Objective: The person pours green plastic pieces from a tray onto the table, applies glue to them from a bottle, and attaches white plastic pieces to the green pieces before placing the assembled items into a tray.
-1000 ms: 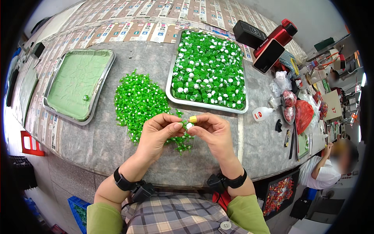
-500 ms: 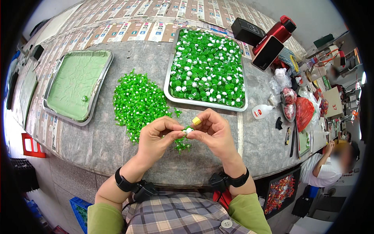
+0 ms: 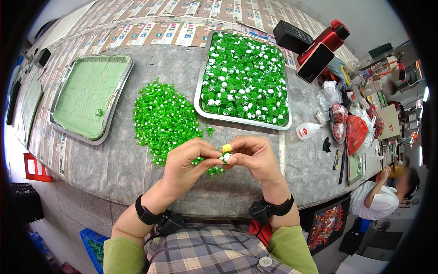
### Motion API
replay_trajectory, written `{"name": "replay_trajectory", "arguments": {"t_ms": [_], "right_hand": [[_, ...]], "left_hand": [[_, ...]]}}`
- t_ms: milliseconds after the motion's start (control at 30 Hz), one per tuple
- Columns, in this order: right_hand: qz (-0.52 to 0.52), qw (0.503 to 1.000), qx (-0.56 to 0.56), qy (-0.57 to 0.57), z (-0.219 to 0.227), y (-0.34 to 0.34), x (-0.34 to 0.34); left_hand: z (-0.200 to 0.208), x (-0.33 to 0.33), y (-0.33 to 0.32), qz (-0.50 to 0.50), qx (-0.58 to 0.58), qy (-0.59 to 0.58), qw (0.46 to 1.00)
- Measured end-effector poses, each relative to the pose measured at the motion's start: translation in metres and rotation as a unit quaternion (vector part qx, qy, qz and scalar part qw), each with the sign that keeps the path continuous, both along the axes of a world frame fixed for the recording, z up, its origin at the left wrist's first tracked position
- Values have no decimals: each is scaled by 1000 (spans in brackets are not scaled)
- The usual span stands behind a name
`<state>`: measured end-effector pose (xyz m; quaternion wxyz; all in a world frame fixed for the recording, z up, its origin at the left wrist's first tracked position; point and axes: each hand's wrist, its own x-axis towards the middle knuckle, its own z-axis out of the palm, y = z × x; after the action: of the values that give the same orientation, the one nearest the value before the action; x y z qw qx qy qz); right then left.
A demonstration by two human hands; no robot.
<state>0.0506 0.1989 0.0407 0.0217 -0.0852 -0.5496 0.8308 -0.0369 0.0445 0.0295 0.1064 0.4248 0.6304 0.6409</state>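
My left hand [image 3: 187,160] and my right hand [image 3: 252,155] meet above the near edge of the grey table. Together they pinch a small green and white plastic piece [image 3: 225,157], with a little yellow piece [image 3: 226,147] just above it at my right fingertips. A loose pile of small green plastic parts [image 3: 163,119] lies right behind my left hand. Farther back stands a metal tray [image 3: 237,119] full of green and white pieces. At the left sits a second metal tray [image 3: 114,118] with a green liner and one small piece [image 3: 98,112] in it.
Back right stand a black box [image 3: 292,36], a red device [image 3: 326,39] and a phone [image 3: 315,61]. A white glue bottle [image 3: 308,131], plastic bags and a red bag [image 3: 356,134] lie at the right. Another person [image 3: 383,198] sits at the lower right.
My hands have stayed together over the table's near edge, working the small piece between the fingertips; they sit slightly lower and closer to me than a second ago.
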Motion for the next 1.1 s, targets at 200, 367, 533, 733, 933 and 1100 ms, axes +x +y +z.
{"name": "replay_trajectory", "arguments": {"t_ms": [200,367,533,733,933,1100], "right_hand": [[5,999,-32,-32,-2,0,-3],[12,999,-39,-35,-6,1,-3],[8,998,-26,-49,-10,1,-5],[-29,999,25,-25,-4,4,-8],[83,831,544,-83,-8,22,2],[74,793,604,-32,-16,14,3]], "left_hand": [[0,1,0,14,-11,-2,1000],[-1,3,2,21,-32,-12,999],[-5,4,3,43,-64,-30,997],[-7,-13,1,79,-64,-200,975],[1,-102,-82,339,-106,-31,934],[-4,-143,-138,480,-297,66,823]]}}
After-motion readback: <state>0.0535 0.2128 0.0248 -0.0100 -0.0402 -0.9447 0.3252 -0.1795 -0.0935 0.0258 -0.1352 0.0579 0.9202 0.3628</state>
